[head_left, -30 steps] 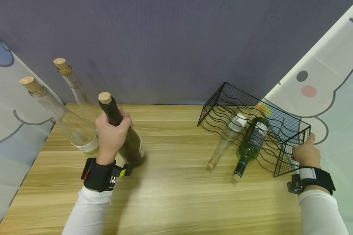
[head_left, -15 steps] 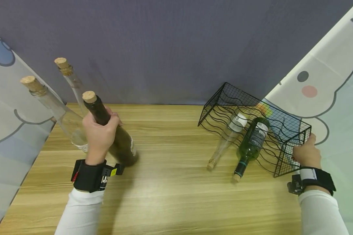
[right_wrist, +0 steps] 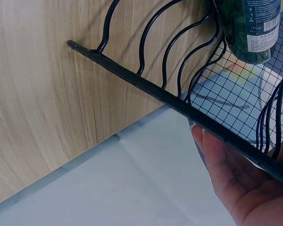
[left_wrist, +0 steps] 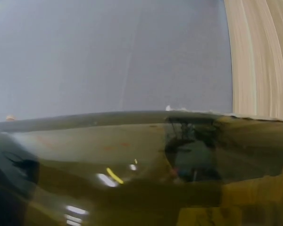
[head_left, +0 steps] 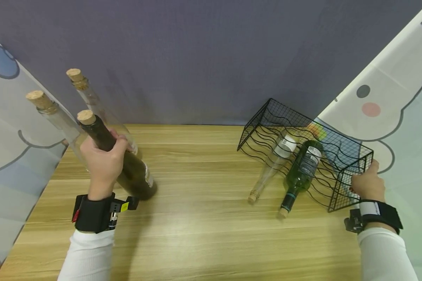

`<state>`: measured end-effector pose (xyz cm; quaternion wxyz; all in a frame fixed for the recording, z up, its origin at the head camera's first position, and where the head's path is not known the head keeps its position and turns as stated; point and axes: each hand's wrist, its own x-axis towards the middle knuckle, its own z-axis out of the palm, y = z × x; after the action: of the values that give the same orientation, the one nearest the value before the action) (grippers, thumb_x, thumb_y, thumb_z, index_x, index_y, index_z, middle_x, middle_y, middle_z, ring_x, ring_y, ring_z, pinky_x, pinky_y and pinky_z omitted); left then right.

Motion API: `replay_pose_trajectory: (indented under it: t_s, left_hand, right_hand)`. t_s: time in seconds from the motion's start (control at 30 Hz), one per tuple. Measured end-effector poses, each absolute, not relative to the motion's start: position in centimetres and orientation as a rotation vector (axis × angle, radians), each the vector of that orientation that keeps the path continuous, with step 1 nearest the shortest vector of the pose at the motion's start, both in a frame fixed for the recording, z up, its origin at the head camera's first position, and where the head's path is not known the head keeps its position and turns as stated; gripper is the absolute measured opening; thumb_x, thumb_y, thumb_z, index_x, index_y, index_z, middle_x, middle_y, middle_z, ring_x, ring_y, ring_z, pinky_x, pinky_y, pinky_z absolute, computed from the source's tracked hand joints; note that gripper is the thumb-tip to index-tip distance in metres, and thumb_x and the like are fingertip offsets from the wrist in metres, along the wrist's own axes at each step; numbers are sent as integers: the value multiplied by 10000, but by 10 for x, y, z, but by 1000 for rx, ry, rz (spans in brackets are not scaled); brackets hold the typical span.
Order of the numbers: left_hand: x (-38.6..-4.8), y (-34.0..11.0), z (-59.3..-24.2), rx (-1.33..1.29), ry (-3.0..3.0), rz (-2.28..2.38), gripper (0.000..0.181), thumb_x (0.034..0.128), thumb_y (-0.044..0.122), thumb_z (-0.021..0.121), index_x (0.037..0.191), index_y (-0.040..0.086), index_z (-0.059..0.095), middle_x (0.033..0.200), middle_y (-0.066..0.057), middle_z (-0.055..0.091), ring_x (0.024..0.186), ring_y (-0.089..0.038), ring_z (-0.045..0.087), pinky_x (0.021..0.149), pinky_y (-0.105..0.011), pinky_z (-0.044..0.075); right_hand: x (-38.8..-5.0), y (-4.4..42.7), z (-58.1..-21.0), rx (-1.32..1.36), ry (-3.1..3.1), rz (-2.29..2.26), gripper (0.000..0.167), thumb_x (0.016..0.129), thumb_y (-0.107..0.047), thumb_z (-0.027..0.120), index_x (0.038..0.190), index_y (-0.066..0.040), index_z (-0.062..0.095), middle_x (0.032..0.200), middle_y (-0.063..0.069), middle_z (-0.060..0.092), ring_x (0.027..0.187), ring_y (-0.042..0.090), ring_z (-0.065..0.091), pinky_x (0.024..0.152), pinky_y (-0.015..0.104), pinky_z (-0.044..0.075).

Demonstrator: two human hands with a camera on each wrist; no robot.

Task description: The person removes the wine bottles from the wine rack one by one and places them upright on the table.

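Observation:
My left hand [head_left: 103, 160] grips a dark wine bottle [head_left: 133, 171] round its upper body, cork end up; I cannot tell whether its base touches the table. Its glass [left_wrist: 108, 169] fills the lower left wrist view. Close by stand two clear corked bottles, one partly hidden behind the hand [head_left: 58, 117] and one farther back [head_left: 95, 99]. At right, my right hand [head_left: 368, 182] holds the end of a black wire wine rack [head_left: 351, 175], its fingers [right_wrist: 217, 155] around the end frame. A clear corked bottle [head_left: 271, 166] and a green wine bottle [head_left: 302, 168] lie in the rack.
The wooden table [head_left: 204, 210] runs back to a grey wall panel [head_left: 197, 66]. White printed sheets flank it, the right one [head_left: 376, 93] close behind the rack. Both corked necks in the rack point toward the table's front.
My left hand has moved left with the dark bottle, toward the clear bottles, and now covers more of the nearer one. The right hand, the rack and its bottles have stayed put.

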<state>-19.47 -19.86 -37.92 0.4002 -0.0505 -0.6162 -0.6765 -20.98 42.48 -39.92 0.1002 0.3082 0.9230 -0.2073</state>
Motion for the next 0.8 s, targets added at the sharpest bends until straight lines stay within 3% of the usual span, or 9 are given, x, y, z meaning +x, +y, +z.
replay_pose_trajectory:
  t_s: [0.47,0.8]
  left_hand:
    - [-182,-207,-373,-101,-1536,-1698,217,750,-159,511,674,31,584,568,17,588,428,-77,550,475,-194,432]
    - [-173,-218,-376,-124,-1517,-1671,103,745,-160,522,661,-100,533,538,-12,597,418,-95,567,476,-199,432]
  right_hand:
    - [-210,424,-400,928,2730,-612,811,945,-125,327,1492,0,-258,1259,573,324,1087,648,436,796,633,445]
    - [-211,426,-401,908,2737,-606,813,945,-145,331,1489,5,-254,1286,580,286,1155,675,379,875,666,423]
